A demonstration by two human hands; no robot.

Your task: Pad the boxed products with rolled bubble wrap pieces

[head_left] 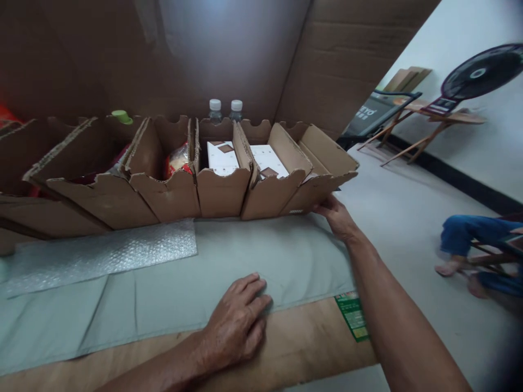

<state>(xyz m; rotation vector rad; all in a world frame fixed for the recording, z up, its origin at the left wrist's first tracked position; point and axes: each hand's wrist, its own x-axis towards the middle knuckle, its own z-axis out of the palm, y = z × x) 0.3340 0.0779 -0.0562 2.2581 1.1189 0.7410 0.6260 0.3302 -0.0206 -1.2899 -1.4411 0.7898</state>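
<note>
My right hand is at the lower corner of the rightmost cardboard box, gripping it with the fingertips hidden at the box's underside and side. My left hand rests on the edge of a pale green cloth, its fingers loosely bent and apart, holding nothing. To the left of the gripped box stands another cardboard box with a white spotted box in it. A similar white box sits in the compartment beside that.
More open cardboard boxes continue leftward, one with a red packet. Bubble wrap lies on the cloth over a wooden board. Two white-capped bottles stand behind. A fan and a seated person's legs are at right.
</note>
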